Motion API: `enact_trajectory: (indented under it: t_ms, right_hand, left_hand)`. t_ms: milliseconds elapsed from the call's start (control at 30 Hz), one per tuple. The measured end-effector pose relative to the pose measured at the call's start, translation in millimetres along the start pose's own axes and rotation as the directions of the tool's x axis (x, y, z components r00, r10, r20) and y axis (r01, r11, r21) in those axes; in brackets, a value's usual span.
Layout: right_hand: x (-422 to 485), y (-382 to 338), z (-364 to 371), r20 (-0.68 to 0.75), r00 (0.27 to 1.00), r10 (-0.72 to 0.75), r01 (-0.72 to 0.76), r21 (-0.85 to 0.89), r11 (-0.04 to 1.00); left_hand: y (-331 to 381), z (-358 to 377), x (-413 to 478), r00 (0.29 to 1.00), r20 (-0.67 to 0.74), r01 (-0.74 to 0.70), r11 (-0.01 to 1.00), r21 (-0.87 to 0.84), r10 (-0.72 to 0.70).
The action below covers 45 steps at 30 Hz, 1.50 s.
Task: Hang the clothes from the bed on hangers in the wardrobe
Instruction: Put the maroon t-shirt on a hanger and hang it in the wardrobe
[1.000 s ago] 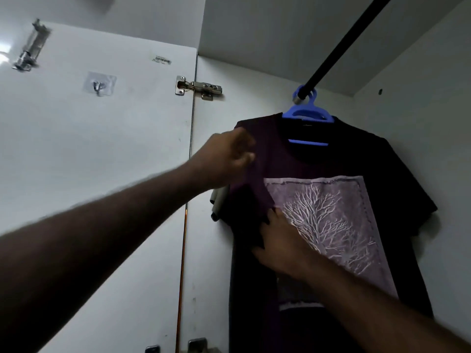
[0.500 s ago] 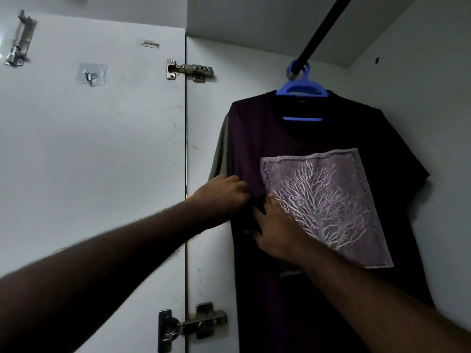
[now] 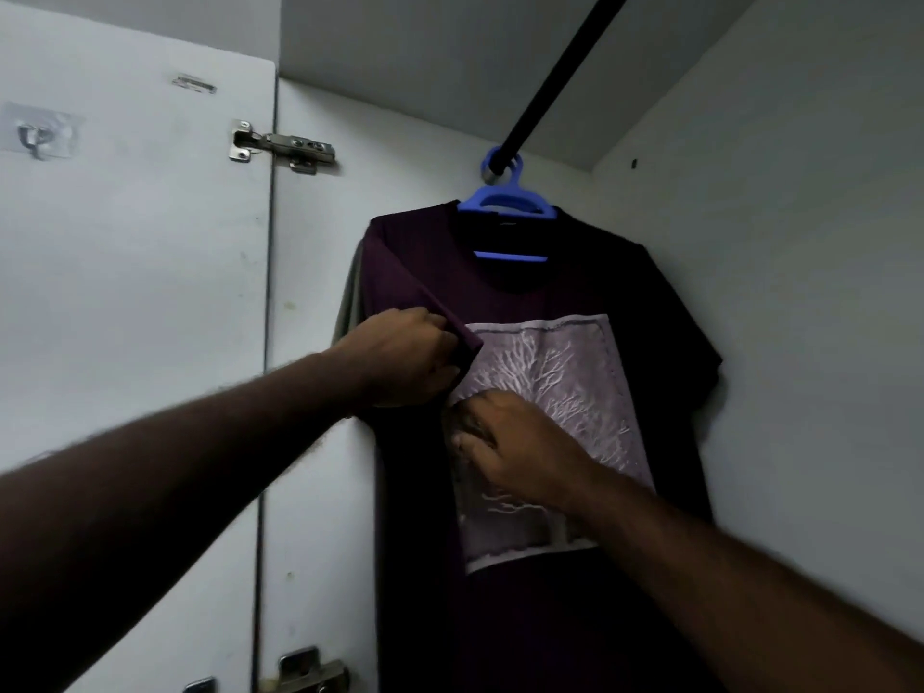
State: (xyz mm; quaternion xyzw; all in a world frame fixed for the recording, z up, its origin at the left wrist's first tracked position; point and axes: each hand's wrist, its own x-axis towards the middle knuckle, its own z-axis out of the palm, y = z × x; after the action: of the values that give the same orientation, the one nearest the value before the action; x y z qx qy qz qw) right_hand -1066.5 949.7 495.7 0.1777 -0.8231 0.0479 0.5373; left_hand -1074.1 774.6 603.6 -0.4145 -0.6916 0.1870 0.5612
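Two hands, one garment. Left hand (image 3: 405, 362): fingers closed round the sleeve (image 3: 440, 312) of the T-shirt (image 3: 650, 302), now drawn from the side across the chest. Right hand (image 3: 505, 452): risen onto the print (image 3: 575, 372), fingers curled; whether pinching cloth, cannot tell. T-shirt: on blue hanger (image 3: 507, 205), on rail (image 3: 560, 77), in wardrobe (image 3: 800, 292). Judged hung; only straightening remains.

My head camera, the only view, tilts upward and faces into the wardrobe (image 3: 800, 342), near the purple T-shirt (image 3: 415, 262) that fills mid-frame below the black rail (image 3: 564, 77) running away from me overhead.
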Motion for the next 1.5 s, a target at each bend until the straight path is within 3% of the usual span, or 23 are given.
enact_trajectory:
  t_ms: [133, 233, 367, 467, 567, 767, 967, 1200, 1400, 1500]
  right_hand:
    - [-11.7, 46.7, -32.9, -0.009, 0.989, 0.148, -0.148, -0.122, 0.981]
    - [-21.9, 85.9, -53.9, -0.015, 0.963, 0.268, -0.266, -0.202, 0.943]
    - [-38.2, 131.6, -84.8, -0.017, 0.875, 0.483, -0.464, -0.313, 0.829]
    - [-44.0, 164.3, -107.8, -0.123, 0.798, 0.59, -0.591, -0.351, 0.726]
    - [-37.7, 192.6, -127.2, -0.239, 0.71, 0.663, -0.702, -0.324, 0.634]
    - [-2.6, 219.9, -130.3, -0.337, 0.657, 0.675, -0.753, -0.338, 0.564]
    - [15.4, 232.5, -116.8, -0.346, 0.66, 0.667, -0.742, -0.443, 0.504]
    - [31.7, 228.9, -201.8, -0.676, 0.433, 0.597, -0.865, -0.125, 0.486]
    - [30.0, 218.9, -197.6, -0.647, 0.544, 0.535, -0.754, -0.097, 0.65]
    - [27.4, 209.4, -188.8, -0.624, 0.641, 0.447, -0.657, -0.145, 0.74]
  left_hand:
    - [3.2, 25.2, 30.7, 0.998, -0.065, 0.003, 1.0, 0.009, -0.002]
    - [14.3, 44.6, 56.6, 1.0, -0.007, 0.017, 0.984, -0.179, -0.019]
    - [36.6, 58.8, 94.2, 0.991, -0.135, -0.06, 0.958, -0.281, 0.022]
    - [55.4, 62.6, 125.7, 0.958, -0.271, -0.167, 0.947, -0.275, 0.09]
    - [79.1, 69.7, 162.5, 0.952, -0.271, -0.211, 0.949, -0.233, 0.145]
    - [126.5, 98.5, 211.5, 0.934, -0.297, -0.275, 0.932, -0.234, 0.201]
    - [144.8, 130.9, 231.5, 0.956, -0.261, -0.202, 0.945, -0.256, 0.133]
    - [135.5, 152.6, 215.7, 0.973, -0.185, -0.187, 0.944, -0.273, 0.139]
    - [142.4, 157.0, 217.1, 0.932, -0.335, -0.228, 0.941, -0.25, 0.136]
    - [149.9, 157.1, 223.5, 0.911, -0.371, -0.262, 0.947, -0.186, 0.18]
